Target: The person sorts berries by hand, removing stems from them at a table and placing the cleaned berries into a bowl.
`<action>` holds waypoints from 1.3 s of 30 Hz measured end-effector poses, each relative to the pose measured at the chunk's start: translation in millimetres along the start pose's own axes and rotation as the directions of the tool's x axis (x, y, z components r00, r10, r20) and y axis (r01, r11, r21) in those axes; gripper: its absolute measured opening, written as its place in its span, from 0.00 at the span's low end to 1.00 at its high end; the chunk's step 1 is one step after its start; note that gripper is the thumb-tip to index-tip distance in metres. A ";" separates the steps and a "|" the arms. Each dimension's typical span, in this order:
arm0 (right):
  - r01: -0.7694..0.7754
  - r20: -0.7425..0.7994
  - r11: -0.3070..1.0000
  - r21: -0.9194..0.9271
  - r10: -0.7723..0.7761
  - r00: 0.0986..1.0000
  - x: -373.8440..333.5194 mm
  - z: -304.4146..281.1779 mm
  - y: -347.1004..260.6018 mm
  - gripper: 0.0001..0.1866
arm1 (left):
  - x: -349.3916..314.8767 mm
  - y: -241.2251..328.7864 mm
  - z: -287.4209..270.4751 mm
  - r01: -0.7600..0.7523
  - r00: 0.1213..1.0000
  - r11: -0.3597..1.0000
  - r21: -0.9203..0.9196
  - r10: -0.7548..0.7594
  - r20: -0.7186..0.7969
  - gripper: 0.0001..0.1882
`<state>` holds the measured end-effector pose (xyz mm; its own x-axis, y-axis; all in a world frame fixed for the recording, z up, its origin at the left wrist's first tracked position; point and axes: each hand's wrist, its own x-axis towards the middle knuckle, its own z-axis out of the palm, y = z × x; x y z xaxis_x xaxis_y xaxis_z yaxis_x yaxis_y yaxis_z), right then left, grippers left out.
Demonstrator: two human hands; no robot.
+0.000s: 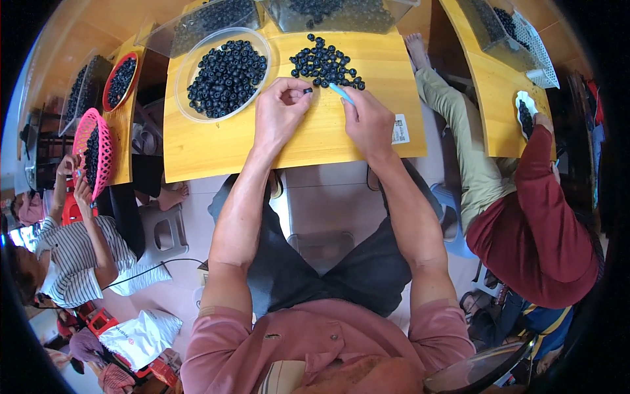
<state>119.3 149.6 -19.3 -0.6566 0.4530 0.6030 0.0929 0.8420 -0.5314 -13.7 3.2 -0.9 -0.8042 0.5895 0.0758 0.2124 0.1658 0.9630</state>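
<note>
My left hand (281, 113) is closed above the yellow table (308, 148), pinching a small black bead (308, 90) between thumb and fingertips. A slim light-blue pen-like tool (341, 93) sits in my closed right hand (369, 125); its tip points up and left toward the loose beads. What kind of tool it is cannot be made out. Just beyond both hands lies a loose pile of black beads (321, 64). Left of the pile, a round clear plastic tub (180, 85) holds many similar beads.
Clear bins (157, 41) of beads stand along the table's far edge. A white label (400, 129) lies at its right. At left, a person works by a pink basket (105, 157) and a red-rimmed bowl (134, 62). At right, a person in maroon holds a white dish (523, 98).
</note>
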 end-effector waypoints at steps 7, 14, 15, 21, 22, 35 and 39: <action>0.113 0.048 0.993 -0.044 -0.111 0.993 -0.5 -5.1 -4.4 0.12 | -6.6 6.4 -1.7 -0.062 0.996 0.996 -0.060 0.059 -0.063 0.16; 0.260 0.041 0.962 -0.076 -0.258 0.965 0.7 -3.1 -8.0 0.12 | -7.0 6.0 0.2 -0.132 0.989 0.991 -0.002 0.132 -0.063 0.18; 0.266 0.042 0.960 -0.084 -0.264 0.964 0.1 -2.5 -7.5 0.11 | -7.1 6.5 0.9 -0.130 0.990 0.991 0.005 0.130 -0.061 0.18; 0.241 0.091 0.967 -0.081 -0.233 0.968 -2.7 -2.7 -7.7 0.15 | -8.5 7.7 1.7 -0.142 0.988 0.990 0.019 0.143 -0.058 0.18; 0.240 0.091 0.967 -0.082 -0.233 0.968 -2.7 -3.0 -7.5 0.15 | -9.1 9.7 1.9 -0.142 0.988 0.990 0.019 0.143 -0.058 0.18; 0.289 0.078 0.949 -0.127 -0.281 0.957 -2.1 0.7 -3.9 0.16 | -14.2 8.4 2.9 -0.136 0.990 0.990 0.049 0.137 -0.021 0.19; 0.286 0.067 0.948 -0.140 -0.280 0.958 -1.8 2.1 -4.0 0.16 | -15.5 10.6 3.8 -0.131 0.991 0.990 0.052 0.133 -0.028 0.21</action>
<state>118.5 144.8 -19.5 -0.7053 0.1788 0.6860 0.0049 0.9689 -0.2475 3.1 -1.2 7.1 -0.7841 0.5839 0.2105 0.3448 0.1278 0.9299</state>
